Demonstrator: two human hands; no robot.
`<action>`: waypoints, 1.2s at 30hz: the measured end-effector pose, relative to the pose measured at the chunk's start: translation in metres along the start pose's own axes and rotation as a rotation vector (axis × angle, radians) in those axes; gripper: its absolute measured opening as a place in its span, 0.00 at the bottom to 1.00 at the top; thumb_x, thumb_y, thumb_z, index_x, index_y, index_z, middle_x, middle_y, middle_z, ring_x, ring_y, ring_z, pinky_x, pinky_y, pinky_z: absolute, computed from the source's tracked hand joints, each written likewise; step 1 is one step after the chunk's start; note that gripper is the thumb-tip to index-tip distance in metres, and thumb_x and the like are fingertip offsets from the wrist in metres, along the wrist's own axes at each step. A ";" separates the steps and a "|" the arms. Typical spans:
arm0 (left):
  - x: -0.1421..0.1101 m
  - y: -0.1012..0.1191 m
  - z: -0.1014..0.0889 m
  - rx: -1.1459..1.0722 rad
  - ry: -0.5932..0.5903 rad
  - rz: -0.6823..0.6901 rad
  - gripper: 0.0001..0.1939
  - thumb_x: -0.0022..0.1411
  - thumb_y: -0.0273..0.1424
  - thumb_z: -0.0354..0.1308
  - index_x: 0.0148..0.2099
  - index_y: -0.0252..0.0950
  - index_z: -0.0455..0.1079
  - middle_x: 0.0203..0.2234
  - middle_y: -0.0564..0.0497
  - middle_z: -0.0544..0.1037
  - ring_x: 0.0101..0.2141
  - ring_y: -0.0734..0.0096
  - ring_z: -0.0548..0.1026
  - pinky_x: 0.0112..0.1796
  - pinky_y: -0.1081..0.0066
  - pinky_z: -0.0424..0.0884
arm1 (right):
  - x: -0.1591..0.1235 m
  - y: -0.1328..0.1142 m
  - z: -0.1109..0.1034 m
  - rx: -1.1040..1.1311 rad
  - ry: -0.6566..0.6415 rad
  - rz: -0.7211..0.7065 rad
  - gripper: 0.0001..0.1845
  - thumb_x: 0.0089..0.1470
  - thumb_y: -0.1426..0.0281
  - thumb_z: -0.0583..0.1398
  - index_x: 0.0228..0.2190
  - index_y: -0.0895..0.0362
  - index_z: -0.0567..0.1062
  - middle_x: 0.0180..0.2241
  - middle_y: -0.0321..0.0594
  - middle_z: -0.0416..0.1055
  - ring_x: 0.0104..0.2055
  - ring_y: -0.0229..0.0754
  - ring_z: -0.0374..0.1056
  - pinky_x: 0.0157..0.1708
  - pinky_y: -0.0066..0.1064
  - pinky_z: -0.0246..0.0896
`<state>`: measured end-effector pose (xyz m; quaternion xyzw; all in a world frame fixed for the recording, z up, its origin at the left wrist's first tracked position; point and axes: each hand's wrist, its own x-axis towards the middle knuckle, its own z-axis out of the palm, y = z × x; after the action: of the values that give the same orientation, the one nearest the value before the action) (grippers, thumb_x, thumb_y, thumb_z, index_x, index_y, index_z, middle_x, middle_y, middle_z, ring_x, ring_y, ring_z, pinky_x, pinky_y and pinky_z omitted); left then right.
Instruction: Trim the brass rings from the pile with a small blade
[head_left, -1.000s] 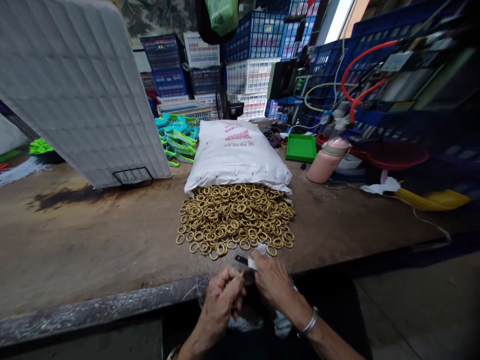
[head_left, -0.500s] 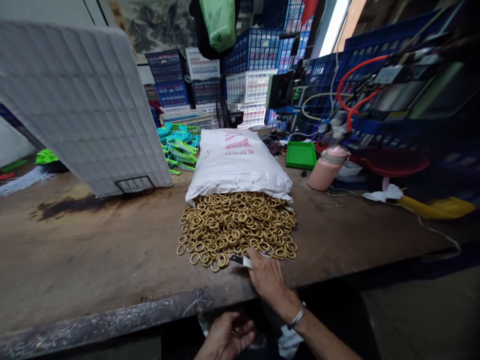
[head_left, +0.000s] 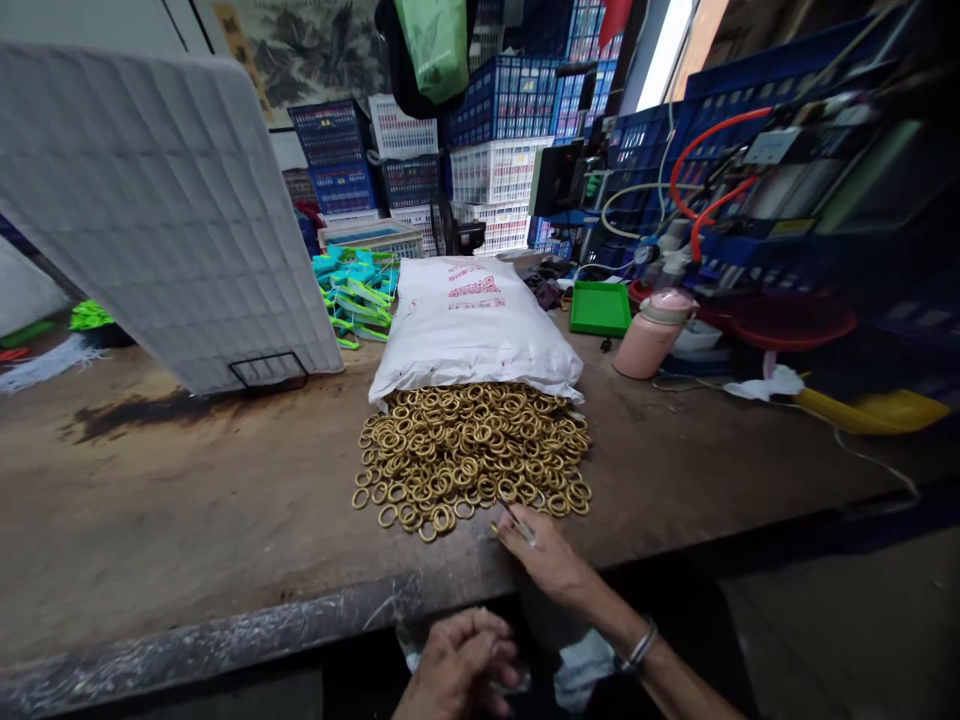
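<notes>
A loose pile of brass-coloured rings (head_left: 472,450) spills from the mouth of a white woven sack (head_left: 472,330) on the table. At the pile's front edge, my right hand (head_left: 551,555) is closed around a slim tool (head_left: 520,524) with a dark narrow tip and a pale part; its exact kind is unclear. A small gold-coloured bit shows by the fingertips, perhaps a ring. My left hand (head_left: 461,660) is below the table edge, nearer to me, with its fingers curled in. What lies inside those fingers is hidden.
A grey-white padded panel (head_left: 172,220) leans at the left, beside green and turquoise plastic pieces (head_left: 360,290). A green tray (head_left: 600,308), a pink bottle (head_left: 652,335) and a yellow scoop (head_left: 874,410) stand to the right. Stacked crates (head_left: 499,170) fill the back.
My right hand has drawn back slightly right and down from the rings, and the tool has turned from lying sideways to pointing up. My left hand has turned, with its back more visible.
</notes>
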<state>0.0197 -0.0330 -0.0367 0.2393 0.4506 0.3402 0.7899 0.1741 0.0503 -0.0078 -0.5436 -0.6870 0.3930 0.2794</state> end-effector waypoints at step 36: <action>0.007 0.050 0.014 0.231 0.035 0.340 0.17 0.54 0.44 0.52 0.28 0.33 0.63 0.16 0.56 0.66 0.12 0.84 0.58 0.14 0.80 0.56 | -0.011 -0.029 0.015 0.295 -0.044 0.069 0.13 0.50 0.63 0.51 0.20 0.57 0.63 0.15 0.30 0.59 0.20 0.33 0.56 0.23 0.25 0.51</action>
<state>0.0185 0.0037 0.0008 0.3949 0.4533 0.4190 0.6804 0.1490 0.0328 0.0091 -0.5111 -0.6087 0.5110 0.3275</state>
